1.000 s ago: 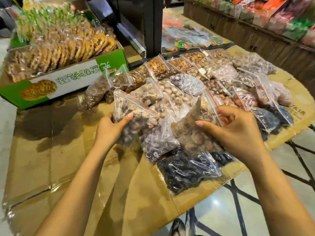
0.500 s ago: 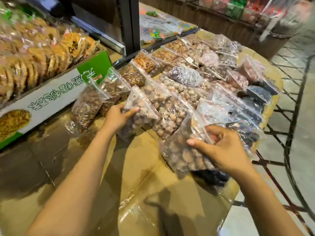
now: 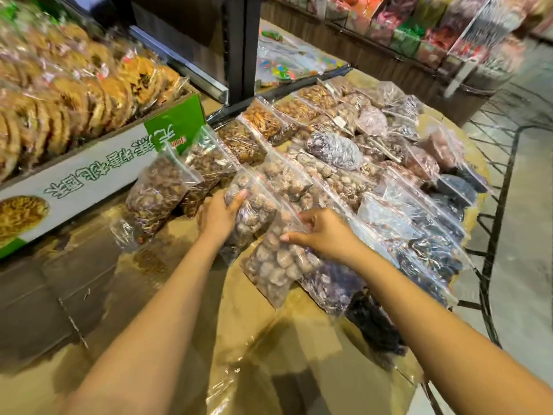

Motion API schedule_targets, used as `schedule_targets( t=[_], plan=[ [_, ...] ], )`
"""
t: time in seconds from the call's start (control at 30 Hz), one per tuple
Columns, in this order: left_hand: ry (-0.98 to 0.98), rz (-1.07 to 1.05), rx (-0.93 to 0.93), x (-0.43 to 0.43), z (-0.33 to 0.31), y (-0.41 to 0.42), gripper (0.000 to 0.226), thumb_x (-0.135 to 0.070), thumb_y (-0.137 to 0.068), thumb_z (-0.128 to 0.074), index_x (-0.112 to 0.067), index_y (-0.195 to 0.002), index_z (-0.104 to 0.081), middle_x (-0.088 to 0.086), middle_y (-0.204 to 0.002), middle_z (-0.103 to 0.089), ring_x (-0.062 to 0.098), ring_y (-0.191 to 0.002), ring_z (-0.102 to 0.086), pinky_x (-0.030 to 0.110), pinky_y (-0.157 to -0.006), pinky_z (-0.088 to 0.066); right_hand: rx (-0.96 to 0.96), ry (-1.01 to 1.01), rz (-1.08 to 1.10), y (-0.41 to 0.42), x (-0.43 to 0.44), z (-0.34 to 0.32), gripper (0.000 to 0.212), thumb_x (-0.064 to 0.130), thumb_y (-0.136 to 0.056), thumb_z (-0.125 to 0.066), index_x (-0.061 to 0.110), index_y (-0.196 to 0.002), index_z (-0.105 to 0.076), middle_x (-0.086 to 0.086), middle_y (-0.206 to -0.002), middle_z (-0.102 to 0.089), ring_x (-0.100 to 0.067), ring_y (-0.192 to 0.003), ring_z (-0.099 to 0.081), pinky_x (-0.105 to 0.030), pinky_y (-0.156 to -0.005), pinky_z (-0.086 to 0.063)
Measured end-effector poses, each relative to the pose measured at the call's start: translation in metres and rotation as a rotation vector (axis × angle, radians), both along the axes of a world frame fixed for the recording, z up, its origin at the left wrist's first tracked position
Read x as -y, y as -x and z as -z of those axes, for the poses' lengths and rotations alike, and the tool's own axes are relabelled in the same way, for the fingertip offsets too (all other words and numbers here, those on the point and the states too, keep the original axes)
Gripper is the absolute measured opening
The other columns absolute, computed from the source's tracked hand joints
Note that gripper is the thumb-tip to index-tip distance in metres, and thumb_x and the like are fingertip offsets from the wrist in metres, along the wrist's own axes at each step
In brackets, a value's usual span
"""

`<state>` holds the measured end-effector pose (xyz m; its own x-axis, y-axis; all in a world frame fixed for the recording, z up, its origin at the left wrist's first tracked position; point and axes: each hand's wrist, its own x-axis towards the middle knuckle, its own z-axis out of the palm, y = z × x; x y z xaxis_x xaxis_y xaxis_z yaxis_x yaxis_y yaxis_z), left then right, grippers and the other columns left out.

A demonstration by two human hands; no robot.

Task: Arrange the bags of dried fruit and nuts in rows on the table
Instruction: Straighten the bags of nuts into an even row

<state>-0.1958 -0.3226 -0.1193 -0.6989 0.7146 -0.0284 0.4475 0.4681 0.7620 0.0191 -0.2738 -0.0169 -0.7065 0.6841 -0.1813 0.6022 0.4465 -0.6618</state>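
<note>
1. Head view, now vs. approx. 1 s earlier: both hands are working the near end of the bag rows on the cardboard-covered table [image 3: 167, 324].
2. L. hand [image 3: 217, 217] is curling around the side of a bag of pale round nuts [image 3: 254, 205], thumb on top; grip is unchanged across the earlier frames, and that bag is lying in line w/ its row.
3. R. hand [image 3: 324, 235] is pinching the zip end of a second bag of brown nuts [image 3: 278, 262], fingers closed on the plastic. Earlier this bag was being held raised over the dark-fruit bags; now it is resting low on the table, just beside the L. hand's bag and touching a purplish bag [image 3: 335, 283].
4. Meaning (judgement): the second bag is being seated as the front item of its row; release and squaring-up are prob. next.
5. Bkgd.: green-and-white box [image 3: 98, 172] of packaged biscuits at left, apart from the rows.
</note>
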Motion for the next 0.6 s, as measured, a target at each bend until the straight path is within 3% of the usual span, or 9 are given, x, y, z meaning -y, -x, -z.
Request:
schedule_targets(
  t=[0.07, 0.17, 0.23, 0.3, 0.37, 0.47, 0.6],
  plan=[
    [0.013, -0.030, -0.018, 0.000, 0.003, -0.002, 0.063, -0.069, -0.088, -0.036, -0.010, -0.099, -0.055, 0.022, -0.097, -0.061, 0.041, -0.095, -0.057, 0.044, -0.076, -0.041, 0.058, -0.088, 0.011, 0.007, -0.020, 0.012, 0.025, 0.036, -0.082, -0.068, 0.016, -0.072, -0.059, 0.003, -0.055, -0.047, -0.010, -0.044, -0.036, -0.018, -0.042, -0.028],
    [0.108, -0.029, 0.003, 0.001, 0.005, -0.006, 0.070, -0.070, -0.089, -0.033, -0.014, -0.126, -0.049, 0.022, -0.120, -0.054, 0.042, -0.115, -0.048, 0.048, -0.096, -0.038, 0.126, -0.336, 0.006, 0.011, -0.038, 0.025, 0.028, 0.041, -0.083, -0.065, 0.017, -0.072, -0.056, 0.002, -0.063, -0.051, -0.009, -0.051, -0.040, -0.025, -0.050, -0.029],
    [0.141, -0.046, -0.025, 0.007, 0.004, -0.011, 0.072, -0.070, -0.089, -0.032, -0.018, -0.138, -0.038, 0.021, -0.133, -0.045, 0.041, -0.125, -0.039, 0.050, -0.103, -0.031, 0.169, -0.396, -0.030, 0.010, -0.039, 0.032, 0.030, 0.043, -0.085, -0.061, 0.019, -0.074, -0.050, -0.003, -0.078, -0.051, -0.008, -0.056, -0.042, -0.025, -0.053, -0.028],
    [0.098, -0.089, -0.103, 0.017, -0.001, -0.024, 0.080, -0.070, -0.088, -0.031, -0.017, -0.147, -0.026, 0.020, -0.145, -0.033, 0.040, -0.133, -0.030, 0.052, -0.108, -0.024, 0.174, -0.418, -0.029, 0.005, -0.033, 0.041, 0.027, 0.045, -0.088, -0.057, 0.019, -0.087, -0.054, -0.005, -0.083, -0.051, -0.015, -0.068, -0.050, -0.025, -0.053, -0.027],
    [0.116, -0.026, -0.146, 0.027, -0.002, -0.047, 0.091, -0.077, -0.084, -0.025, -0.020, -0.154, -0.009, 0.018, -0.158, -0.014, 0.039, -0.144, -0.014, 0.058, -0.115, -0.011, 0.158, -0.462, 0.007, -0.004, -0.025, 0.047, 0.041, 0.046, -0.089, -0.055, 0.011, -0.112, -0.058, 0.003, -0.072, -0.046, -0.025, -0.088, -0.054, -0.028, -0.063, -0.033],
    [0.327, 0.156, -0.255, 0.035, 0.007, -0.073, 0.111, -0.092, -0.068, -0.022, -0.029, -0.152, 0.014, 0.022, -0.157, 0.021, 0.040, -0.146, 0.013, 0.059, -0.110, 0.012, 0.070, -0.469, 0.059, -0.015, -0.017, 0.046, 0.047, 0.042, -0.088, -0.060, 0.003, -0.113, -0.060, -0.004, -0.081, -0.058, -0.030, -0.101, -0.050, -0.039, -0.080, -0.044],
    [0.366, 0.170, -0.244, 0.033, 0.003, -0.067, 0.117, -0.095, -0.063, -0.029, -0.030, -0.152, 0.012, 0.022, -0.157, 0.022, 0.039, -0.146, 0.013, 0.062, -0.111, 0.008, 0.027, -0.534, 0.084, -0.040, -0.009, 0.033, 0.036, 0.037, -0.086, -0.064, 0.006, -0.104, -0.062, -0.010, -0.096, -0.064, -0.030, -0.105, -0.048, -0.037, -0.085, -0.039]
  ],
)
